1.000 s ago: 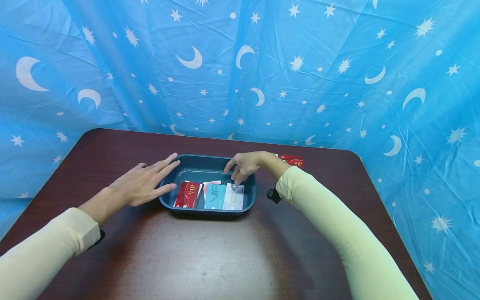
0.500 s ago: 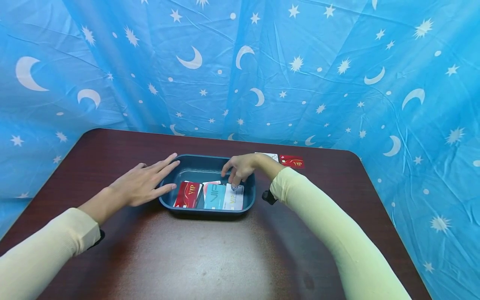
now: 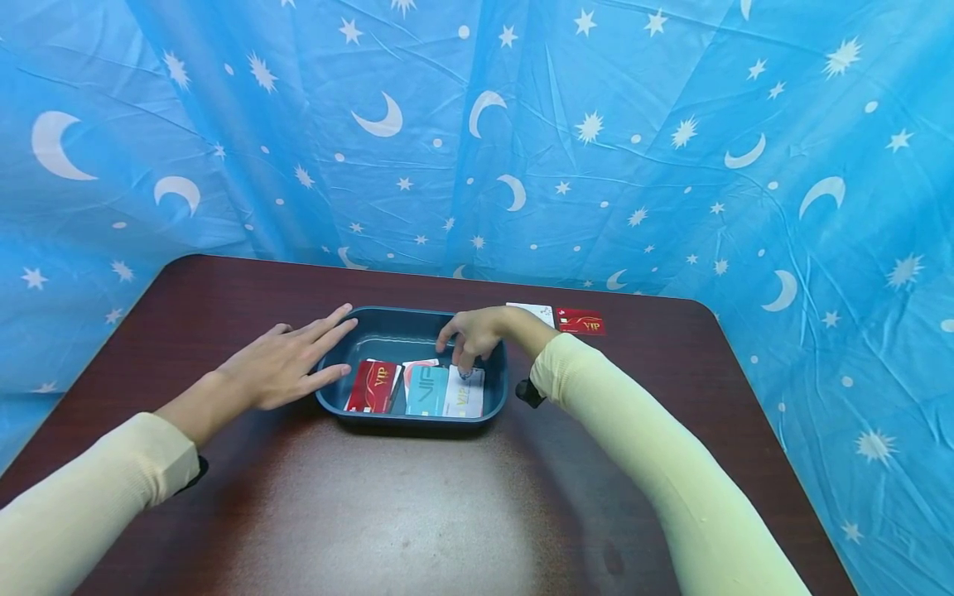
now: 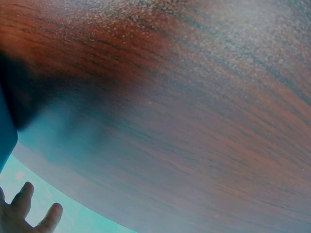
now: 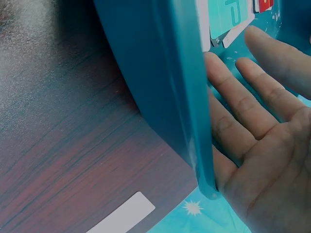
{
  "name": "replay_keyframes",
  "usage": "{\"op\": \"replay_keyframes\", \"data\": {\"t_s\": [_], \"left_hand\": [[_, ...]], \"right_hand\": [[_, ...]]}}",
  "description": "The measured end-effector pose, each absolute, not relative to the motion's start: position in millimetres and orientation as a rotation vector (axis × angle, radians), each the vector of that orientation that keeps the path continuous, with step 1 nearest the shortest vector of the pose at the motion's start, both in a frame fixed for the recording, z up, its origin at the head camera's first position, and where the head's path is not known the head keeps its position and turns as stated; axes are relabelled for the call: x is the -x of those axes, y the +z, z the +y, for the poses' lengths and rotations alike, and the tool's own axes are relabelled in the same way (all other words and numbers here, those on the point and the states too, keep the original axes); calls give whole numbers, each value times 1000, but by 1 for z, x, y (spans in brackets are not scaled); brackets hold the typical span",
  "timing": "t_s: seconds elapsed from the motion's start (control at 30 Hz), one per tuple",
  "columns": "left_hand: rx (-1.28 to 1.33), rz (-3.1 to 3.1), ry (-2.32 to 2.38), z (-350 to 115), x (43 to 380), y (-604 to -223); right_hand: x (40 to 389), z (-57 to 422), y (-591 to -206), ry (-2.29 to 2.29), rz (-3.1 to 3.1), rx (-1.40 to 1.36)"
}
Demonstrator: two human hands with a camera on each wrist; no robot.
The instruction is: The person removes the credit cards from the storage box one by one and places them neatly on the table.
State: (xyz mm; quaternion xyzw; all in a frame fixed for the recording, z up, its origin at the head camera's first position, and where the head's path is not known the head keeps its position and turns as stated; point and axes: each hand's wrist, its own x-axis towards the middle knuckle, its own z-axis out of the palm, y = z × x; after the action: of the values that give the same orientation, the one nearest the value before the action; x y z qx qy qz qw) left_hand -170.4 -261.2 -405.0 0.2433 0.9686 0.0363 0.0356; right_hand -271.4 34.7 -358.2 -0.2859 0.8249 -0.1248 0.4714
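A dark blue tray [image 3: 410, 420] sits on the table, holding several cards in its near half. They include a red VIP card [image 3: 375, 387], a teal card [image 3: 426, 393] and a white VIP card [image 3: 462, 399]. My right hand [image 3: 477, 335] reaches over the right side into the tray, fingertips on the white card's far end. The right wrist view shows those fingers [image 5: 243, 104] extended beside the tray wall, thumb apart. My left hand [image 3: 279, 364] lies spread at the left rim, holding nothing; only some of its fingers [image 4: 52, 216] show in the left wrist view.
Behind my right wrist, another white card [image 3: 532, 311] and a red VIP card [image 3: 581, 321] lie side by side on the dark wooden table [image 3: 358, 513]. A blue curtain [image 3: 447, 132] with moons and stars hangs along the table's far edge.
My right hand has shifted slightly left, its fingertips moving a little onto the white VIP card. The white card behind the wrist has come into view. The left hand has stayed still.
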Motion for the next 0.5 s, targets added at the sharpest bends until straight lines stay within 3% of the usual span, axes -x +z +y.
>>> {"op": "replay_keyframes", "data": {"t_s": [0.5], "left_hand": [[-745,2971,113,-261,170,-404]], "right_hand": [[271,32,-359,-294,2000,701]]}}
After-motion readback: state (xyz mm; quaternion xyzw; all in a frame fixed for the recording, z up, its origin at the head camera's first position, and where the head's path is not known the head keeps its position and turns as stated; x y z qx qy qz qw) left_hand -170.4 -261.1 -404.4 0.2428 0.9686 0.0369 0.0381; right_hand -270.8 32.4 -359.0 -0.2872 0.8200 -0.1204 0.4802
